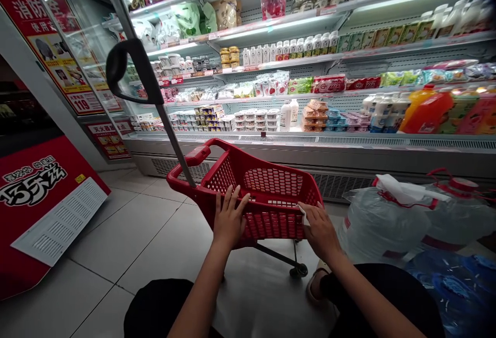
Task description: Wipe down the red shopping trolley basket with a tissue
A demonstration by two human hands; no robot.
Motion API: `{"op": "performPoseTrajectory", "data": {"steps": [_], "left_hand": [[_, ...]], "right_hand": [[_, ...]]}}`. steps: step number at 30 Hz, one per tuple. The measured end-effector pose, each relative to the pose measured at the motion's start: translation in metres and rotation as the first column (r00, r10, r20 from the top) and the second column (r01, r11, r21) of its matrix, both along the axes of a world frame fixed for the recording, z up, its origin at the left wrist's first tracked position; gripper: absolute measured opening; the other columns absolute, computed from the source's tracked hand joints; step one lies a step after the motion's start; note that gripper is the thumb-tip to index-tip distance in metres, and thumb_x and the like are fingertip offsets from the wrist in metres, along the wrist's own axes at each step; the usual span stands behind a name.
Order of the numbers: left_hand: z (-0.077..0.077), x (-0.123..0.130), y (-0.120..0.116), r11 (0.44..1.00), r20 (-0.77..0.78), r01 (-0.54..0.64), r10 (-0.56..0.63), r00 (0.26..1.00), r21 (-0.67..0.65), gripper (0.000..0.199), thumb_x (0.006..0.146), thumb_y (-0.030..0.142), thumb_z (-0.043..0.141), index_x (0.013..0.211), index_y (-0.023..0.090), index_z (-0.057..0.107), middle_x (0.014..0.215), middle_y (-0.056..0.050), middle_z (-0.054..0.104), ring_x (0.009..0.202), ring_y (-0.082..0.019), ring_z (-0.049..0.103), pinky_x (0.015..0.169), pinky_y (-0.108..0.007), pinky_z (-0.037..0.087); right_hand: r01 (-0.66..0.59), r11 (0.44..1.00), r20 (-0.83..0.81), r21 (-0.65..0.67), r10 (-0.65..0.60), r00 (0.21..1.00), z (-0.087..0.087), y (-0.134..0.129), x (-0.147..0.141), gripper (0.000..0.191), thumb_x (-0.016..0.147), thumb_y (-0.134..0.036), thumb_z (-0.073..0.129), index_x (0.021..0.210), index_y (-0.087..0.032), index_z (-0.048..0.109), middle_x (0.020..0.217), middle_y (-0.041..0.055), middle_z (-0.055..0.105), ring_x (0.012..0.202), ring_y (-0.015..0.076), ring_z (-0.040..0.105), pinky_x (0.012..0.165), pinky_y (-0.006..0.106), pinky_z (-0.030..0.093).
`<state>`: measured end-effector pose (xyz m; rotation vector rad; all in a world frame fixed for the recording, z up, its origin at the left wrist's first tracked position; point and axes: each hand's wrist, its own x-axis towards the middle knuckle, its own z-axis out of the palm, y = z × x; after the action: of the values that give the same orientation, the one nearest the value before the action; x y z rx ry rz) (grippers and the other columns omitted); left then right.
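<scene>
A red plastic shopping cart point(271, 178) with a latticed basket stands sideways in front of me. Its long grey pole rises to the upper left and carries a black handle point(134, 72). My left hand point(229, 219) lies on the near side of the basket, fingers spread over the rim, nothing held. At the basket's near right corner, my right hand point(320, 227) presses a white cloth or wipe point(304, 215) against the red plastic. Most of that white piece is hidden under the fingers. The basket's visible interior shows no goods.
Behind the cart runs a lit refrigerated shelf point(267, 140) with bottles, cups and packets. Large wrapped water jugs point(383, 224) and blue bottles point(449, 286) stand on the right. A red cabinet point(46, 203) is at left. My knees flank the tiled floor point(116, 245).
</scene>
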<state>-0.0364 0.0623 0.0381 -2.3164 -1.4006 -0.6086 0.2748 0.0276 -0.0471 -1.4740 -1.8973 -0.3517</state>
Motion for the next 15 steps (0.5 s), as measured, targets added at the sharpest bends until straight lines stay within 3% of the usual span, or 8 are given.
{"op": "performPoseTrajectory", "data": {"steps": [5,8,11,15], "left_hand": [[-0.006,0.022,0.0,1.0,0.038,0.003,-0.002,0.999,-0.003,0.084,0.08,0.023,0.072,0.159,0.03,0.043,0.174,-0.007,0.025,0.161,-0.038,0.017,0.131,-0.062,0.018],[-0.017,0.038,0.0,1.0,0.034,0.024,-0.024,0.999,-0.007,0.082,0.084,0.022,0.066,0.162,0.025,0.038,0.174,-0.004,0.024,0.162,-0.037,0.013,0.13,-0.059,0.023],[-0.022,0.04,0.001,0.999,0.043,0.03,-0.03,0.999,-0.014,0.082,0.084,0.02,0.063,0.162,0.024,0.037,0.174,-0.003,0.023,0.162,-0.035,0.013,0.131,-0.058,0.021],[-0.018,0.026,0.003,0.995,0.028,0.092,-0.091,0.995,-0.037,0.083,0.082,0.015,0.062,0.161,0.027,0.04,0.174,0.0,0.022,0.163,-0.032,0.011,0.133,-0.057,0.017]], "right_hand": [[-0.102,0.995,0.115,0.011,0.1,0.988,0.02,0.006,-0.084,0.084,0.096,-0.018,0.045,0.169,-0.014,0.003,0.172,0.0153,0.026,0.159,0.0331,0.023,0.127,0.057,0.027],[-0.147,0.989,0.151,0.009,0.144,0.978,0.029,0.01,-0.114,0.095,0.091,-0.015,0.051,0.168,-0.011,-0.003,0.174,0.0159,0.017,0.16,0.0334,0.018,0.127,0.056,0.029],[-0.183,0.983,0.216,-0.003,0.179,0.96,0.03,0.006,-0.103,0.096,0.088,-0.011,0.05,0.169,-0.014,-0.002,0.174,0.0119,0.019,0.16,0.0296,0.021,0.128,0.052,0.03],[-0.222,0.973,0.303,-0.059,0.229,0.925,0.024,-0.015,-0.046,0.098,0.081,-0.002,0.044,0.169,-0.019,0.004,0.174,0.0053,0.02,0.159,0.026,0.023,0.128,0.05,0.031]]}}
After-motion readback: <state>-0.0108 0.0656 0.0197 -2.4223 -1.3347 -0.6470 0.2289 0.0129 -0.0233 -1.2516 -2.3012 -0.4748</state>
